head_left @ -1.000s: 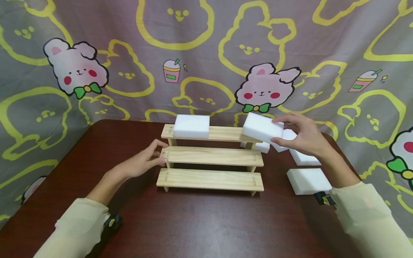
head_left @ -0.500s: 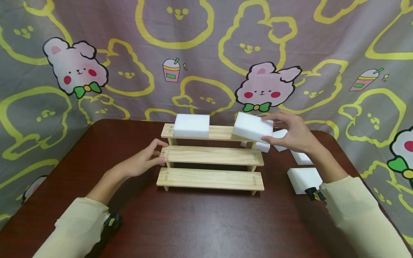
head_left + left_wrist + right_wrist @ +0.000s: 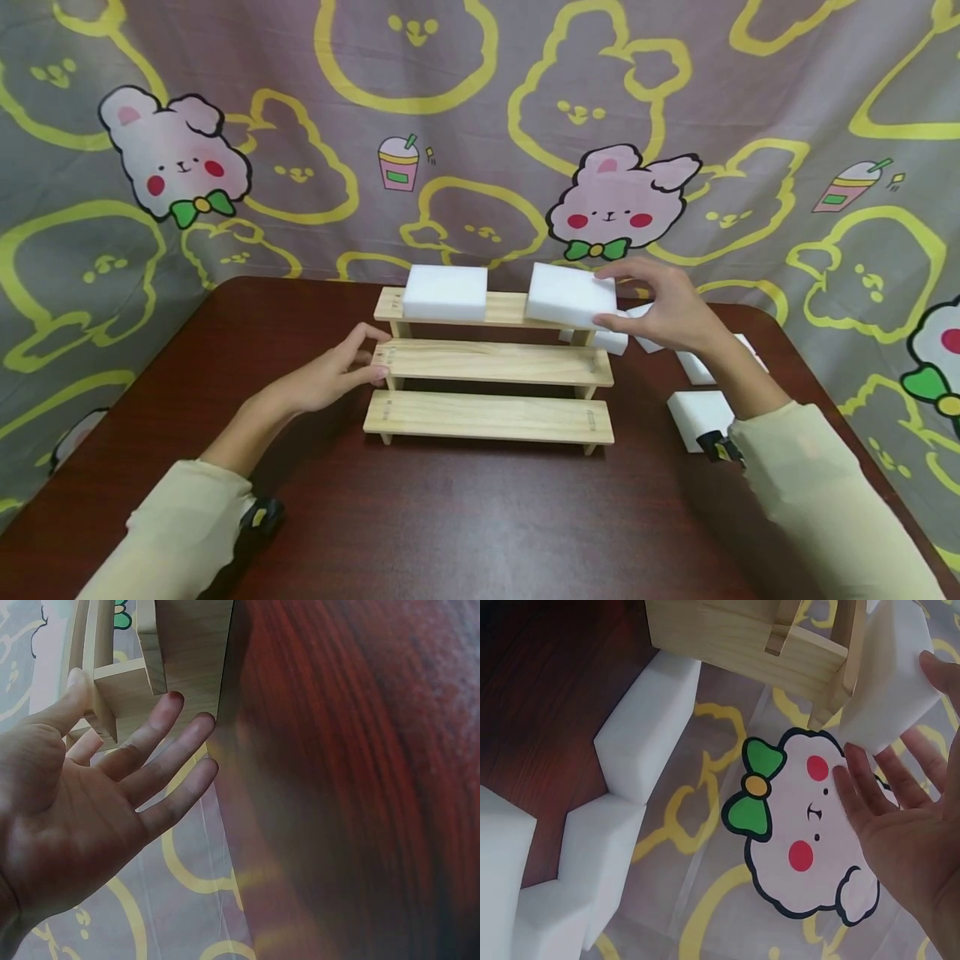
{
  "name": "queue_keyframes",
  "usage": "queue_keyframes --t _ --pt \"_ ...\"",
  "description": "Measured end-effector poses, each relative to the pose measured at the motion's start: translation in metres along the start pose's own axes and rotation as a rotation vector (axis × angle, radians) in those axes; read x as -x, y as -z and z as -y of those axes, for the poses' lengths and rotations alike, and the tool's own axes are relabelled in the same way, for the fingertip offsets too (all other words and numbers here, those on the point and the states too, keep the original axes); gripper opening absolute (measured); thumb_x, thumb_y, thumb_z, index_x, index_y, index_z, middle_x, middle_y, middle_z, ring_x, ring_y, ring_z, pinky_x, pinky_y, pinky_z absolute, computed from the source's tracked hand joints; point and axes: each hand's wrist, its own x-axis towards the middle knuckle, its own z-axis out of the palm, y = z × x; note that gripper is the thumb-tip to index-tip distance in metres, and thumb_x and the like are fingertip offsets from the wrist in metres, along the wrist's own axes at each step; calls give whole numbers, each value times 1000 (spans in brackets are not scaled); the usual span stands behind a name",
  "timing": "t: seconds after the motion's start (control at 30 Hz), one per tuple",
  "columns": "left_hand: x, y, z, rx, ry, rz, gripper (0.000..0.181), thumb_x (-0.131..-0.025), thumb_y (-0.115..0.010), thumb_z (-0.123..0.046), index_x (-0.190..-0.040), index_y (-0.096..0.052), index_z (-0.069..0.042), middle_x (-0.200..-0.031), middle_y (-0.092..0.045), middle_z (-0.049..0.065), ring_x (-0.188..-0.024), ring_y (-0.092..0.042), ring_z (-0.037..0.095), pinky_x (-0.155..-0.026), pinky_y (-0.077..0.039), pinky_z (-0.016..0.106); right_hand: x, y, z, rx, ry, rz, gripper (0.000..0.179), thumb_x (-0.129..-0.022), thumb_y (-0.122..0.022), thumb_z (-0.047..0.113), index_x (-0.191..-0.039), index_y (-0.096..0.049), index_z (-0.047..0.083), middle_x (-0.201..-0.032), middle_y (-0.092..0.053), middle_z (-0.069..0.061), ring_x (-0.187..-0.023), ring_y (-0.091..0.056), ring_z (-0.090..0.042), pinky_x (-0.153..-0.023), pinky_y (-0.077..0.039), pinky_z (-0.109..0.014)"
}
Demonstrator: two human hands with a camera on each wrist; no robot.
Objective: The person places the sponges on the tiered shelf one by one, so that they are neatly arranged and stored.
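Two cream long sleeves [image 3: 832,500] lie nearest, behind the fingers of both hands, each with a small black device [image 3: 261,515] at the cuff, above a dark reddish-brown wood-grain worktop [image 3: 450,533]. To the right of and nearer than the right fingers, one white rectangular foam-like slab [image 3: 684,417] lies on the worktop, partly hidden by a device.

Between the two hands stands a pale three-tier wooden rack [image 3: 491,364]. The left hand [image 3: 330,375] is at its left end: thumb and forefinger pinch the end of the middle tier, and the left wrist view shows the other three fingers spread below them.

The right hand [image 3: 667,308] pinches a white rectangular foam-like block [image 3: 572,293] by its right end, thumb on the near side and fingers on the far side. That block is just left of the right fingertips, at the right part of the top tier and turned slightly askew; whether it rests fully on the board I cannot tell. Well left of those fingers, a matching white block [image 3: 446,292] lies on the top tier's left part.

Below the right fingers and behind the forearm, more white slabs [image 3: 649,727] sit on the worktop, some touching at their corners. Beyond all the fingers hangs a grey-mauve fabric backdrop [image 3: 480,83] with yellow cartoon outlines and rabbit heads.
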Motion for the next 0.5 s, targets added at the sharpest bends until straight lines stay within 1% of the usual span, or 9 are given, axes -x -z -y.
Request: queue_keyframes --t 0.1,0.2,0.27,0.33,0.4,0.5 --pt "0 0 -1 3 0 -2 44 -109 -55 -10 -141 -28 3 -122 -63 30 -111 -68 38 -97 -50 53 -2 -2 0 -29 -19 3 49 -73 -93 -1 -118 -72 -1 -117 -68 -15 -100 -69 -17 -87 -51 -13" --pt "0 0 -2 6 5 -3 44 -109 -55 -11 -141 -28 2 -122 -63 29 -112 -68 38 -98 -50 52 -4 -4 0 -61 -26 11 49 -73 -92 -3 -118 -72 -4 -118 -68 -18 -100 -70 -26 -84 -52 -14" --pt "0 -1 -2 7 0 -2 44 -109 -55 -11 -141 -28 2 -122 -63 29 -112 -68 39 -97 -50 52 -6 -5 -1 -70 -22 18 49 -73 -92 -3 -117 -71 -5 -119 -68 -20 -102 -69 -32 -85 -52 -14" --pt "0 -1 -2 6 -5 -1 44 -109 -55 -12 -141 -28 2 -121 -63 29 -111 -68 38 -97 -50 51 -8 -6 -1 -72 -20 28 50 -73 -92 -2 -118 -71 -6 -120 -68 -21 -105 -68 -35 -86 -52 -16" --pt "0 -1 -2 6 -10 0 44 -109 -55 -12 -141 -28 2 -121 -64 29 -111 -68 39 -97 -50 51 -9 -7 -1 -53 -19 37 50 -74 -92 0 -118 -71 -5 -122 -68 -20 -107 -67 -35 -87 -54 -21" --pt "0 -1 -1 8 -6 0 43 -109 -54 -11 -141 -28 2 -122 -63 30 -112 -67 39 -97 -50 52 -11 -8 -1 -12 -14 50 50 -74 -92 3 -119 -71 -5 -124 -67 -20 -109 -67 -36 -89 -56 -37"
